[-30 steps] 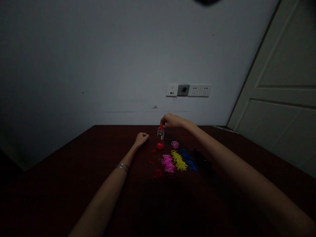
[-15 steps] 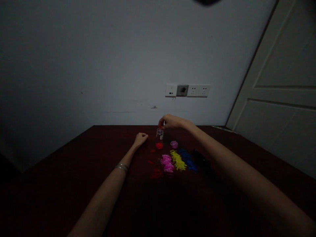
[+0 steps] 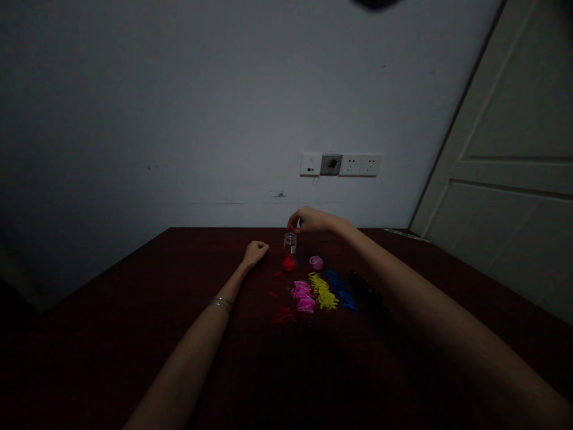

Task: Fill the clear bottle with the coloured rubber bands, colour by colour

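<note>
Over the mouth of a small clear jar (image 3: 290, 248), my right hand (image 3: 308, 220) points its fingers downward, the tips pinched together. A faint reddish tint shows at those fingertips, too small to make out. Inside the upright jar lies a clump of red rubber bands (image 3: 289, 263). My left hand (image 3: 256, 251) rests on the table left of the jar, its fingers curled in and apart from the glass. A pink lid (image 3: 316, 263) sits just right of the jar. Nearer to me are loose red rubber bands (image 3: 285, 315) and a pink pile of bands (image 3: 304, 297).
Piles of yellow bands (image 3: 323, 291), blue bands (image 3: 341, 291) and dark bands (image 3: 366, 291) lie in a row to the right. The dark red table (image 3: 134, 310) ends at a wall with sockets (image 3: 360, 165). A white door (image 3: 505, 179) stands on the right.
Red bands have dropped from my right fingers into the jar, where the red clump is now higher. Both hands have stayed almost in place.
</note>
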Demonstrator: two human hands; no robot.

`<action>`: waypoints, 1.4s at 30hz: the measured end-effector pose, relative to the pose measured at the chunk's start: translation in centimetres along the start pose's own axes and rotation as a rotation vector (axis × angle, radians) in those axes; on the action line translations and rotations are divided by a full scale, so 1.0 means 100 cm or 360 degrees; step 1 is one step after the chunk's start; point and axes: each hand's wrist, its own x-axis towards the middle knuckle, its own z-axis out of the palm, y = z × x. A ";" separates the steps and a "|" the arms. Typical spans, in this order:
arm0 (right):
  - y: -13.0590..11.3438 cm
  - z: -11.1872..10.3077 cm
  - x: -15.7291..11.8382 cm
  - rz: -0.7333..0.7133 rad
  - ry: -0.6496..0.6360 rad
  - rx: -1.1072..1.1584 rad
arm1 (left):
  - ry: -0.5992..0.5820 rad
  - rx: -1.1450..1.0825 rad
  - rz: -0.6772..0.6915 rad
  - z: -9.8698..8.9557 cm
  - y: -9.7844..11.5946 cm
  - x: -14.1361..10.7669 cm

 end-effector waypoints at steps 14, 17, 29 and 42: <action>0.084 0.040 -0.107 0.0481 0.0537 0.0230 | 0.0111 -0.0026 0.0114 -0.002 0.003 -0.006; 0.119 0.065 -0.153 0.0742 0.0666 0.0243 | -0.0067 -0.0017 0.0195 -0.010 0.005 -0.018; 0.171 0.112 -0.225 0.1290 0.0928 0.0336 | -0.0796 -0.0147 0.0341 -0.013 0.031 -0.054; 0.167 0.116 -0.226 0.1281 0.0912 0.0254 | -0.0967 -0.0086 0.0265 -0.037 0.034 -0.084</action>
